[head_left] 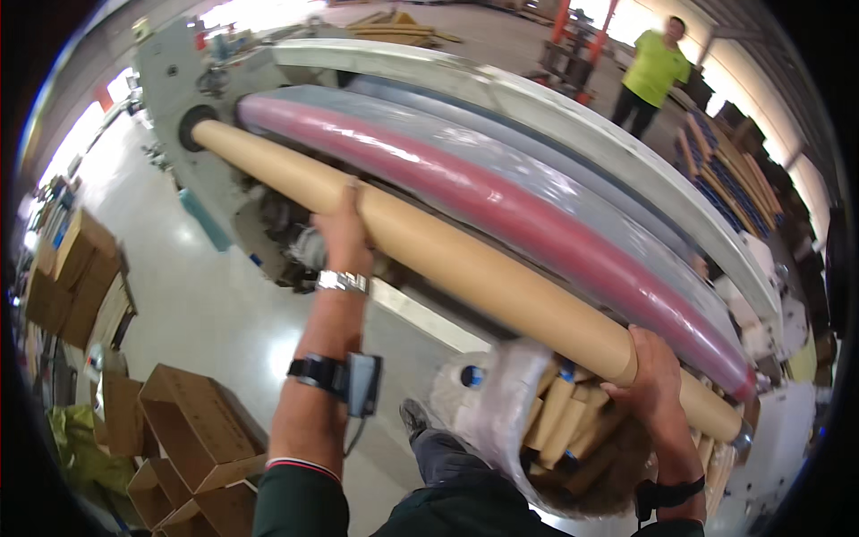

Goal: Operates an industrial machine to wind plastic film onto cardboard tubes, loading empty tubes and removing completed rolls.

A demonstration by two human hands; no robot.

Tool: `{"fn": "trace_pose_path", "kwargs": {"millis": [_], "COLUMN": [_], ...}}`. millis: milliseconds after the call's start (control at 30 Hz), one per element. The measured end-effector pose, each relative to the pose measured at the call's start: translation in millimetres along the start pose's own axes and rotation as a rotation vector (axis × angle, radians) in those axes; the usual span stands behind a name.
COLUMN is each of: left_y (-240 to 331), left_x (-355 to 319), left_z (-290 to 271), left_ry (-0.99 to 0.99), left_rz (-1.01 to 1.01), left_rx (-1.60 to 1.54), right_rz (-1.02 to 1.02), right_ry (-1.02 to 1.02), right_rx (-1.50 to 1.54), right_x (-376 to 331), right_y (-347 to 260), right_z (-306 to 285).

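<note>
Our left hand [342, 234] and right hand [651, 371] grip the long cardboard tube [447, 259], its far left end already seated in the machine [179, 80], the near right end not yet.

I am looking into a factory hall: a big winding machine [179, 80] carries long rollers [501, 201] across the middle, a bare concrete floor [206, 304] shines below, open cardboard boxes [192, 425] stand near left, and stacked goods [729, 166] line the far right.

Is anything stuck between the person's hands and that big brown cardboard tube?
No. Both hands are right on the cardboard tube: the left hand grips its middle and the right hand cups it near the end. The red roller lies behind the tube, not between.
</note>
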State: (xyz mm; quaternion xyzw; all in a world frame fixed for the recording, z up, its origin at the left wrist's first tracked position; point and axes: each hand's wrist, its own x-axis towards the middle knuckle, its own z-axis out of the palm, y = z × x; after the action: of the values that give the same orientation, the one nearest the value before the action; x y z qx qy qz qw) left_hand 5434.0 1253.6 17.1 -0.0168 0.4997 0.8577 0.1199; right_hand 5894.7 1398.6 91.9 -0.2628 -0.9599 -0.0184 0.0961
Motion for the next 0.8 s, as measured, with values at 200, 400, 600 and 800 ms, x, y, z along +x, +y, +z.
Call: {"fn": "trace_pose_path", "kwargs": {"millis": [200,400,600,800], "left_y": [20.3,109.3,227.2,310.7], "left_x": [21.8,189.7,379.2,591.2], "left_z": [-120.8,-300.7,-372.9,-427.2], "left_ry": [-0.171,0.264,0.548,0.48], "left_rz": [-0.201,0.225,0.669,1.002], "left_rx": [0.178,0.548,1.044,1.247], "right_rz": [-0.184,-0.101,-0.128,-0.072], "right_ry": [0.048,-0.201,-0.13,0.003], "right_rx": [0.051,0.062,0.185,0.314], "right_x": [118.8,230.1,318.4,402.1], "right_y": [-124.9,-243.3,-339.9,-421.1], "right_z": [14.3,27.6,47.2,76.1]}}
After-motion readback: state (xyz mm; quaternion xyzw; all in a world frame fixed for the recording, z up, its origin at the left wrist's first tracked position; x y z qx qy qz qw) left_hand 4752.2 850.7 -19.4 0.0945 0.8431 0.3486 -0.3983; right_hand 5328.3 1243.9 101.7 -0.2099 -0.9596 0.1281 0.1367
